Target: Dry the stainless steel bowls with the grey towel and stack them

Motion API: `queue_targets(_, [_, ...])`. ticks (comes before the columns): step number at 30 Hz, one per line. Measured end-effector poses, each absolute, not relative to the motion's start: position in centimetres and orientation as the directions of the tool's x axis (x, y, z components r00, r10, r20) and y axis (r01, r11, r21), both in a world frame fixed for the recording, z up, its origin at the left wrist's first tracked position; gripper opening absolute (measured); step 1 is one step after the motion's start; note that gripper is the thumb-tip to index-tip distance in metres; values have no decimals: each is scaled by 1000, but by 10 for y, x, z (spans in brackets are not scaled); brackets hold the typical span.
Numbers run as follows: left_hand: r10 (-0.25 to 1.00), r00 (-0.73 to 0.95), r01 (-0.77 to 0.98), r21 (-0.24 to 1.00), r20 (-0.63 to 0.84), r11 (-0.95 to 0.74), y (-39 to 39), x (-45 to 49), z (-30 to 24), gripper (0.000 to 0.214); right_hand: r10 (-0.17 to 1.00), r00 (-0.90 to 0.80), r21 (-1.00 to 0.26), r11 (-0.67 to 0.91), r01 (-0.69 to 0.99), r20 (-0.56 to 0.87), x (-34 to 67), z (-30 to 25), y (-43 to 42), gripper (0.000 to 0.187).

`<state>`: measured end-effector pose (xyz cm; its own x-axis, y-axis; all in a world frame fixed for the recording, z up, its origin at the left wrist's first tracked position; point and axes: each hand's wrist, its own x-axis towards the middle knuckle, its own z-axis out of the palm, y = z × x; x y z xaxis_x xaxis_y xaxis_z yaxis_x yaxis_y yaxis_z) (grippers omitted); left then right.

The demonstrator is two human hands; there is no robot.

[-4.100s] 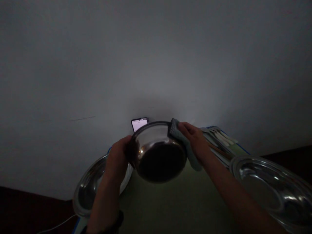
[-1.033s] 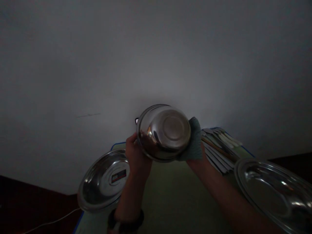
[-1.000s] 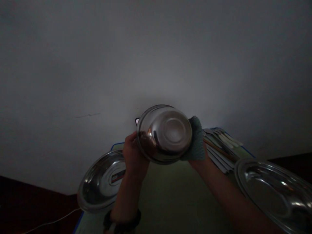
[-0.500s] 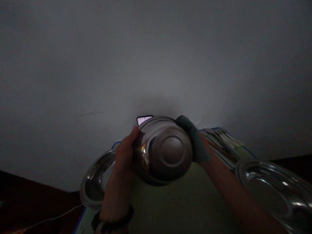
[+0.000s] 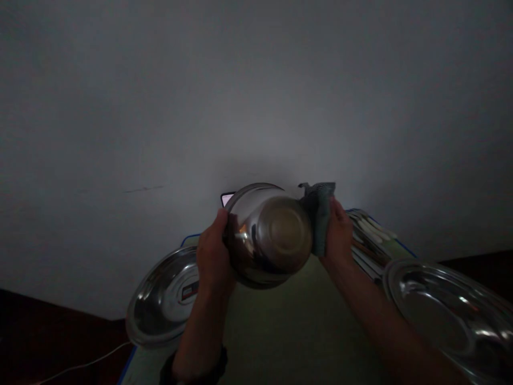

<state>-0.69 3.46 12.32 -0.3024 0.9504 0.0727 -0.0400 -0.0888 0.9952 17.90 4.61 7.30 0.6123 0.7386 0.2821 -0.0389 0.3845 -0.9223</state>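
I hold a steel bowl [image 5: 272, 235] up in the air over a pale green table [image 5: 304, 331], its underside turned toward me. My left hand [image 5: 212, 256] grips the bowl's left rim, fingers wrapped round it. My right hand [image 5: 339, 235] presses a folded grey-green cloth [image 5: 318, 214] against the bowl's right side, the fingers closed on the cloth.
A steel plate with a label [image 5: 164, 299] lies at the table's left end and a larger steel plate [image 5: 444, 315] at the right. A row of cutlery [image 5: 371, 238] lies behind the right hand. A lit phone [image 5: 226, 198] leans on the white wall. A white cable [image 5: 80, 366] runs lower left.
The bowl has turned from rim-up to underside facing me over the last seconds. The cloth has shifted from the bowl's upper right edge to its right side, with my right hand now behind it.
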Motion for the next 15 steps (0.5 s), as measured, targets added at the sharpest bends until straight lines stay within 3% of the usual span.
queue_targets(3, [954, -289, 140, 989, 83, -44, 30, -5, 131, 31, 629, 674, -874, 483, 52, 387, 186, 93, 37, 35])
queue_targets(6, [986, -150, 282, 959, 74, -29, 26, 0, 133, 46, 553, 616, -812, 515, 276, 560, 181, 109, 23, 29])
queue_targets(9, [988, -78, 256, 960, 133, -109, 23, 3, 131, 48, 618, 196, -606, 571, 553, 761, 159, 110, 11, 27])
queue_targets(11, [979, -73, 218, 961, 190, -170, 22, 2, 131, 45, 650, -108, -464, 639, 614, 752, 141, 104, 6, 35])
queue_targets(15, [972, -18, 196, 954, 234, -226, 23, -3, 132, 37, 636, -280, -340, 674, 656, 719, 120, 94, 1, 54])
